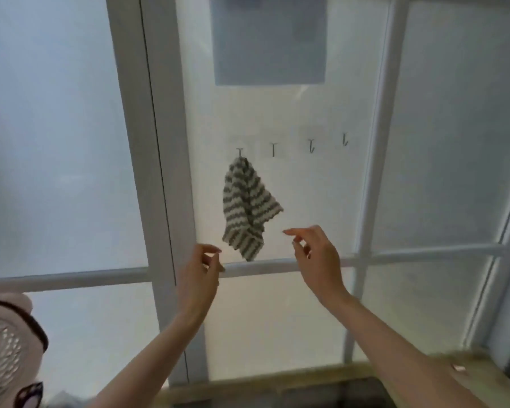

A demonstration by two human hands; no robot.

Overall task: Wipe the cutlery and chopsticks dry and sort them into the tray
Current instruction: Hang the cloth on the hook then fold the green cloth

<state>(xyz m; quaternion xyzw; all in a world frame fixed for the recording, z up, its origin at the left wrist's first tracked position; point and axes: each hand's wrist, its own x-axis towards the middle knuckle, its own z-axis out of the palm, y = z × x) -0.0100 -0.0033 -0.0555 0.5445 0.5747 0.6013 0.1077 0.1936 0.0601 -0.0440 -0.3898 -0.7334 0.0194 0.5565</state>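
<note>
A grey-and-white striped cloth (246, 207) hangs from the leftmost of several small metal hooks (240, 152) on a frosted window pane. My left hand (202, 267) is raised just below and left of the cloth, fingers loosely curled and apart, holding nothing. My right hand (314, 251) is raised just right of the cloth's lower edge, fingers spread, not touching it. No cutlery, chopsticks or tray are in view.
Other hooks (311, 145) along the pane hang bare. White window frame bars (147, 160) cross the view. A pale perforated object with a dark band (9, 343) sits at the lower left. A countertop edge (277, 378) runs along the bottom.
</note>
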